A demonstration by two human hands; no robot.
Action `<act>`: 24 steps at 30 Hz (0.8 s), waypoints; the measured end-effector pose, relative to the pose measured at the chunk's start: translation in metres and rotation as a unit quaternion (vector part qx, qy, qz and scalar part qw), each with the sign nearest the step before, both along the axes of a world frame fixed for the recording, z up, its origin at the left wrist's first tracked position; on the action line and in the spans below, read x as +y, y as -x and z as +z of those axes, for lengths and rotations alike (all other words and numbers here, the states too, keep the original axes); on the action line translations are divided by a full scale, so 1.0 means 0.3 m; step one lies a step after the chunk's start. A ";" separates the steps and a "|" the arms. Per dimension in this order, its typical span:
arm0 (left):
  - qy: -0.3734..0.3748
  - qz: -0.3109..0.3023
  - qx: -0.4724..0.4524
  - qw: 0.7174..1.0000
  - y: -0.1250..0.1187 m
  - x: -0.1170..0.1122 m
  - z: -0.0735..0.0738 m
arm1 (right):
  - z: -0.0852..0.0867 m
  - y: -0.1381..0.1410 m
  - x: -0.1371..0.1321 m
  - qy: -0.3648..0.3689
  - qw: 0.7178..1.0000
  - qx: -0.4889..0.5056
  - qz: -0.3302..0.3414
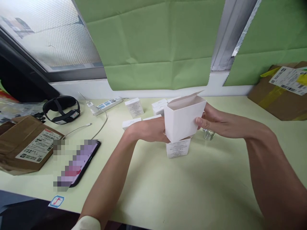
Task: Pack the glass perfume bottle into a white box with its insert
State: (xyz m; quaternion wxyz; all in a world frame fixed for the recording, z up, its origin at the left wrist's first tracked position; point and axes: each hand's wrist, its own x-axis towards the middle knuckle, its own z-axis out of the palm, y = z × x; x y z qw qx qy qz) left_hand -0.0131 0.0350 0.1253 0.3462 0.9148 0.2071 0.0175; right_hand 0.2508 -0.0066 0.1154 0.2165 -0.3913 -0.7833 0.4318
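Note:
A plain white box [184, 119], its top open and a flap raised, is held tilted above the table. My right hand [212, 119] grips its right side, the thumb on the near face and the other fingers behind. My left hand [153, 129] reaches to the box's left side; its fingers are mostly hidden behind the box, so their grip cannot be made out. Just below is a smaller white printed box [177, 148], its upper part covered. A small clear glass-like object [208, 134] stands beneath my right hand.
Several small white printed boxes, one upright [134, 107], stand behind my hands. To the left are a phone [83, 163], an open cardboard box [26, 143], a black headband [61, 110] and a power strip [107, 106] with cables. A taped carton [280, 92] sits at the right.

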 end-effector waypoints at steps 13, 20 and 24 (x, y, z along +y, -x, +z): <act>0.070 -0.007 0.029 0.997 0.016 0.016 0.009 | 0.023 -0.032 -0.017 0.068 0.998 -0.015 0.000; 0.109 0.004 0.042 0.993 0.026 0.030 -0.001 | 0.040 -0.002 -0.030 0.091 0.996 -0.007 -0.021; 0.143 0.003 0.022 0.989 0.025 0.025 0.003 | 0.047 0.004 -0.038 0.092 0.995 -0.020 -0.025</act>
